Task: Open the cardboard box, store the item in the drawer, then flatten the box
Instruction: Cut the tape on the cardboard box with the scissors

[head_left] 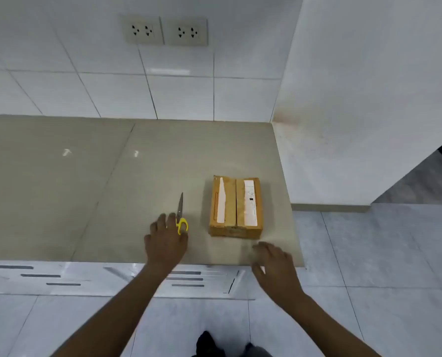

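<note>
The small brown cardboard box [235,206] with white label strips on its top flaps lies closed on the glossy beige tiled counter [91,176], at about four o'clock on that surface, near the counter's right edge and not far from its front edge. Its two top flaps meet along a seam running from near to far.

Largest in view is the white tiled wall [111,81] at twelve o'clock behind the counter, carrying two beige double wall sockets [166,30] side by side. A plain white wall panel [356,99] stands at two o'clock, touching the counter's right end. Grey floor tiles [369,253] fill the five o'clock area. Under the counter's front edge run white drawer fronts [34,275] with dark slot handles.

The left hand [166,242] rests palm down on the counter at nine o'clock from the box, fingers spread and loosely curved; its fingertips touch the yellow loops of a pair of steel-bladed scissors with yellow handles [180,215], though no closed grip shows. The blades are shut and point toward twelve o'clock, and the scissors lie just beside the box, apart from it.

The right hand [274,264] hovers at six o'clock from the box, near its front face without touching, open, fingers relaxed, holding nothing; it is slightly blurred.
</note>
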Tool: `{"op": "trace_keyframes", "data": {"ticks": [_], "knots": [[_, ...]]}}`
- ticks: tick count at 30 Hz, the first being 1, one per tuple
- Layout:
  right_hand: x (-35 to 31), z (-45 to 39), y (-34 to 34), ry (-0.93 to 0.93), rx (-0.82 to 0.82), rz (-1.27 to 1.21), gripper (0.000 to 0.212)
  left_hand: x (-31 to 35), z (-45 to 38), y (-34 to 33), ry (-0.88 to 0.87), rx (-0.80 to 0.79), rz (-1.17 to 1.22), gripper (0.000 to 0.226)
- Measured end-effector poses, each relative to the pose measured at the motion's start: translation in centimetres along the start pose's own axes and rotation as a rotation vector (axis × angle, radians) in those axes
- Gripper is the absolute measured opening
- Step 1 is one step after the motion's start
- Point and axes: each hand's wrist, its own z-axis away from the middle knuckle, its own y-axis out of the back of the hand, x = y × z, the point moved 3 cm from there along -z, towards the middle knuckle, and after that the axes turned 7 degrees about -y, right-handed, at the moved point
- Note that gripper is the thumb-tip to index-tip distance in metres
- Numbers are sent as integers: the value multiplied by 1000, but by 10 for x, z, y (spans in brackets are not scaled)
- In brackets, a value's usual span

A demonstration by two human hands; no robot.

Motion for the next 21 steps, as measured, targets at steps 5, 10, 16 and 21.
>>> {"op": "trace_keyframes", "data": {"ticks": [5, 10, 16, 21], "knots": [[-11, -45, 31, -7, 278, -125, 48, -9, -20, -15, 9, -303, -172, 61], [-13, -85, 20, 53, 63, 59, 80, 13, -27, -10, -79, -264, -219, 28], [3, -96, 0, 39, -68, 77, 75, -8, -38, 1, 13, -165, 311, 19], [7, -95, -5, 22, -69, 137, 77, -5, 9, 30, -485, -352, 562, 18]]}}
